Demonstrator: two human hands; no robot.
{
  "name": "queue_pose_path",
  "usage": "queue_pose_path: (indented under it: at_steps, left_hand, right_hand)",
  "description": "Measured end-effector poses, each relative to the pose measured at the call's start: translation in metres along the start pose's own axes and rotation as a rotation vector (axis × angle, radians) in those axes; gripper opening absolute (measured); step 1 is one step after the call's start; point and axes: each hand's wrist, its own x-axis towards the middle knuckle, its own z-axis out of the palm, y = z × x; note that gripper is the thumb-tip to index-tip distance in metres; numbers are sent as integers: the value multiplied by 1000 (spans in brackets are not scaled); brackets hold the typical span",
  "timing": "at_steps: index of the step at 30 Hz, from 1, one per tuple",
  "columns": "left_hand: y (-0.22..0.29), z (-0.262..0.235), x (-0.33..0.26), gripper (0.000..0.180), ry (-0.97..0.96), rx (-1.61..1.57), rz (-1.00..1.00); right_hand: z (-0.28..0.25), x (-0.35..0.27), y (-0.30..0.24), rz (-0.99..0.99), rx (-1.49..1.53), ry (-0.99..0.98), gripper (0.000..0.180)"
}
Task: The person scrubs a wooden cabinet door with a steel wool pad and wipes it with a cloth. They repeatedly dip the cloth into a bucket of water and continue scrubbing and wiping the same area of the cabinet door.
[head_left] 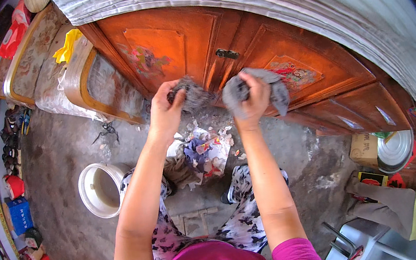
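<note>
**Two Hands, One Grey Cloth**

Our left hand [165, 112] closes on one bunched end of a grey cloth [237, 91]; our right hand [253, 101] grips the other. The cloth runs left to right, held up before an orange wooden cabinet [270, 44]. Below lie a heap of rags [203, 156], a white bucket [100, 189] and a stained concrete floor [59, 148].

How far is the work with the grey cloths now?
Done: cannot tell from cabinet. In hand: left hand grips a dark grey cloth, right hand a lighter grey cloth, both raised before the cabinet. Left: rag pile and white bucket on the floor.
</note>
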Motion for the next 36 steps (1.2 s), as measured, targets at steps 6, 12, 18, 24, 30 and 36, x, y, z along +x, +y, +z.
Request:
queue_pose_path:
  at_steps: [6,12,18,24,30,36]
  left_hand:
    - [14,-18,-4,27,87,-485,-247]
    - [18,-30,-6,32,-34,-541,-354]
    - [10,-36,-7,29,-37,-572,-406]
    - [8,-39,-11,28,28,-528,-470]
    - [24,-35,-25,19,-172,-457,-429]
    - [19,-31,-23,17,-115,-530,-437]
  right_hand:
    - [14,-86,33,410,60,-353,43]
    - [-26,-16,-22,299,101,-128,36]
    - [-22,88,-33,-152,-129,215,50]
    - [20,-41,41,-35,-334,43,39]
    - [34,-146,6,702,364,-215,47]
    - [8,-55,-127,993,827,-474,62]
